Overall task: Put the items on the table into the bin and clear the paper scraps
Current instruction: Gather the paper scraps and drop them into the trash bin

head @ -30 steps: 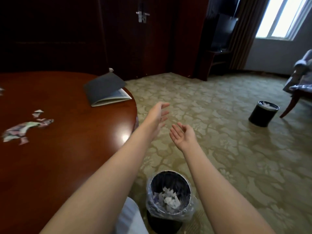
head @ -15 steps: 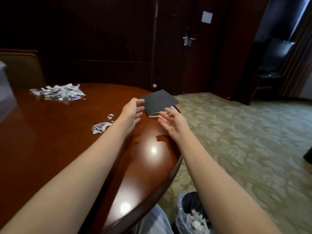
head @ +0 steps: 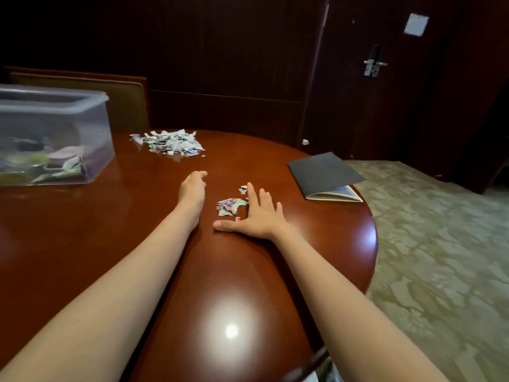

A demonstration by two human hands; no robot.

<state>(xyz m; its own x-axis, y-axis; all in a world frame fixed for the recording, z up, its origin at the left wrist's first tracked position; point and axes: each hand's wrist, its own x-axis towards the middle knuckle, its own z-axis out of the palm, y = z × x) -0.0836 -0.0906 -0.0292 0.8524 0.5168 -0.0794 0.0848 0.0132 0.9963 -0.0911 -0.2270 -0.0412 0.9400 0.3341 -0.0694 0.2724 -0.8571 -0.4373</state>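
Round wooden table fills most of the view, with its curved edge running down the right side and open carpet beyond it. Clear plastic bin sits far left on the top and already holds mixed items, so I'd judge that half mostly done. Dark folder lies flat near the right edge, one corner close to the lip; it looks like the only loose item not yet binned. Large scrap pile is at the far side, between bin and folder and well apart from both hands. Small scrap pile is mid-table, between the hands. Right hand is flat, palm down, fingers spread and thumb stretched left under the pile, touching its right side; reads as a scraper wall to herd bits. Left hand is just left of the pile, side-on, fingers loosely curved, nothing visibly held, not touching the paper; probably the opposing wall. One stray scrap sits by the right index fingertip and a tiny one by the thumb. Bare wood runs from the pile to the near edge, so a sweep toward the body has room. Risk: light bits slipping between the spread fingers.
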